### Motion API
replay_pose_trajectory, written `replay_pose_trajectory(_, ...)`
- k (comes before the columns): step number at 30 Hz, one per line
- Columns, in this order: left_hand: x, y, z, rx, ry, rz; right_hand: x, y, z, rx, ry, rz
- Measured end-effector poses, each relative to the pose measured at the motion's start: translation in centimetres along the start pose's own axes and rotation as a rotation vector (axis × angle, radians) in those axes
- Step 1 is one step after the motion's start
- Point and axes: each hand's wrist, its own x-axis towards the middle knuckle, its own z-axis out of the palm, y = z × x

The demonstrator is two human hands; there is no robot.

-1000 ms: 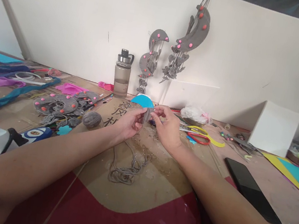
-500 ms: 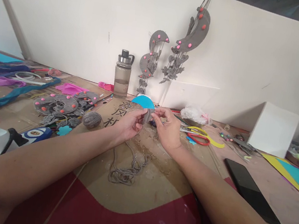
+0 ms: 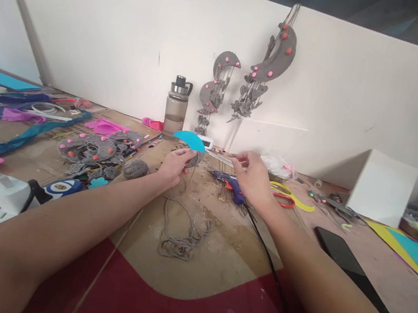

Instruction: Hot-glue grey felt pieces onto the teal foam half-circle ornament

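In my left hand (image 3: 175, 167) I pinch a blue crescent-shaped piece of card (image 3: 191, 140) whose lower part is wrapped in grey yarn (image 3: 195, 160). A strand of yarn hangs from it to a loose tangle (image 3: 180, 245) on the cardboard. My right hand (image 3: 252, 177) is off the piece, fingers loosely curled and apart, with nothing clearly held. Just below its fingers lies a blue glue gun (image 3: 230, 186) with an orange trigger and black cord. Scissors with red handles (image 3: 285, 198) lie partly behind this hand. A ball of grey yarn (image 3: 135, 169) sits left of my left hand.
Grey crescent ornaments with pink dots (image 3: 86, 146) lie at left; others (image 3: 276, 55) hang on the white wall. A water bottle (image 3: 176, 105) stands behind. A phone (image 3: 352, 271) lies at right, a white power strip with plug (image 3: 10, 195) at left.
My right hand has let go of the yarn-wrapped card and moved right, uncovering the glue gun. My left hand has shifted slightly left with the card. The view has tilted slightly.
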Motion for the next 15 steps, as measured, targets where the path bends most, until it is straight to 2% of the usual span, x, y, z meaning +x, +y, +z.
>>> replay_pose_trajectory(4,0.5,-0.4,-0.5,-0.027,-0.042,0.034,-0.6,2.0,-0.9,-0.334,-0.317,0.152)
replay_pose_trajectory(6,0.6,-0.6,-0.5,-0.035,-0.069,0.047,-1.0,2.5,-1.1,-0.379,-0.476,0.201)
replay_pose_trajectory(8,0.7,-0.9,-0.5,-0.033,-0.072,0.058,-1.3,2.6,-0.9,-0.358,-0.579,0.221)
replay_pose_trajectory(11,0.8,-1.3,-0.6,-0.018,-0.078,0.07,-1.5,2.3,-0.3,-0.301,-0.636,0.276)
replay_pose_trajectory(15,0.9,-1.6,-0.7,0.03,-0.108,0.096,-1.3,2.6,1.0,-0.315,-0.633,0.405)
